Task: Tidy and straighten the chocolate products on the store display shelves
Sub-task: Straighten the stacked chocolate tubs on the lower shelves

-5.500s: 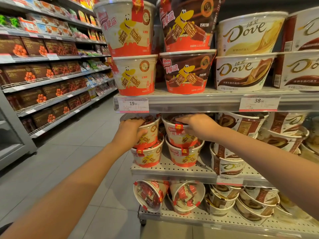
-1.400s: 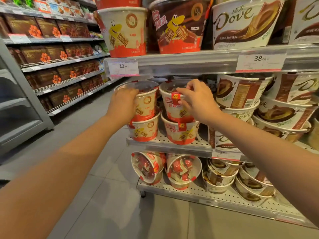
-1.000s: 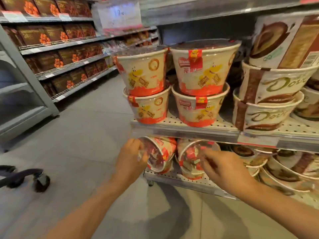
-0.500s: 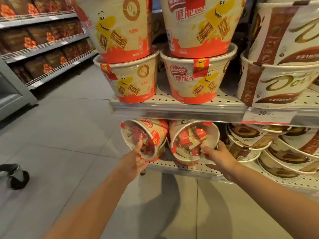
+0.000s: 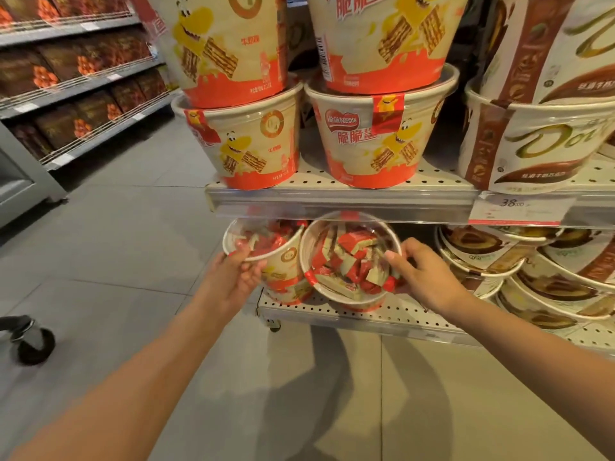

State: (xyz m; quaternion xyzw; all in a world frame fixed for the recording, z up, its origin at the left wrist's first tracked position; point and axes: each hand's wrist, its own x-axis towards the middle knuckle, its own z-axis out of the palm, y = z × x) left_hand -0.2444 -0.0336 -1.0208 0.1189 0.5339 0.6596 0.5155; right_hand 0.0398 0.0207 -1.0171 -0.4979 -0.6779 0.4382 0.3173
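Two red-and-cream wafer tubs lie tilted on the bottom shelf point(image 5: 366, 316), clear lids facing me with wrapped chocolates inside. My left hand point(image 5: 238, 277) grips the lower rim of the left tub point(image 5: 263, 242). My right hand point(image 5: 421, 274) holds the right edge of the right tub point(image 5: 349, 257), fingers curled over its lid. Above them, stacked upright wafer tubs point(image 5: 376, 141) stand on the middle shelf point(image 5: 332, 197).
Brown-and-white Dove tubs point(image 5: 539, 151) fill the shelves to the right, some tilted on the bottom shelf point(image 5: 549, 287). A trolley wheel point(image 5: 33, 344) sits on the grey floor at left. Across the aisle are shelves of dark chocolate boxes point(image 5: 83, 68).
Both hands left the middle-shelf tubs and dropped to the bottom shelf. They now hold the two tilted tubs, and my view has moved lower and closer.
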